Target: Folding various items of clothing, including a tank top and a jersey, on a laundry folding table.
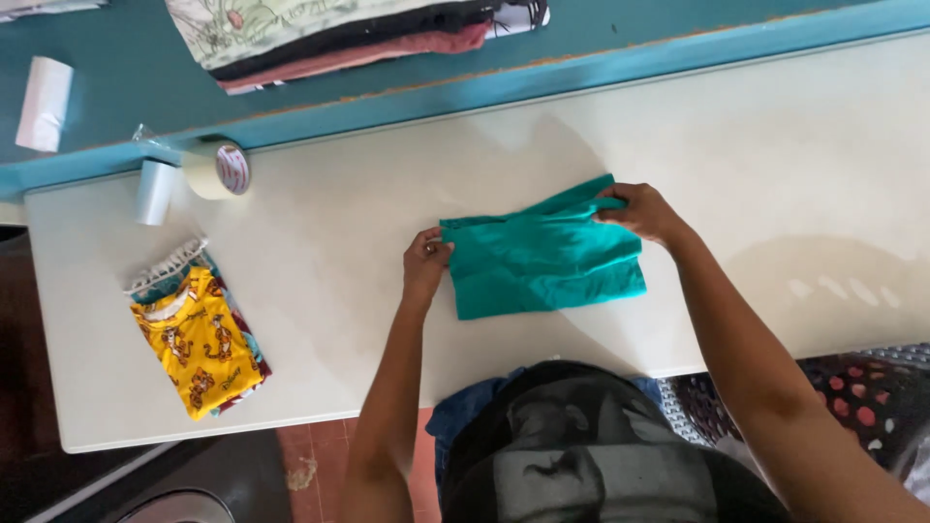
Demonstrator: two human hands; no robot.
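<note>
A teal garment (542, 261), folded into a rough rectangle, lies in the middle of the white table (775, 174). My left hand (426, 261) pinches its left edge near the top corner. My right hand (641, 211) grips the upper right corner, where a flap of the cloth is lifted and folded over. Both forearms reach in from the lower edge of the view.
A small folded pile topped by a yellow printed garment (199, 344) sits at the table's left. A tape roll (219, 169) and a white cylinder (153, 191) stand at the back left. Folded clothes (339, 34) lie on the blue surface behind.
</note>
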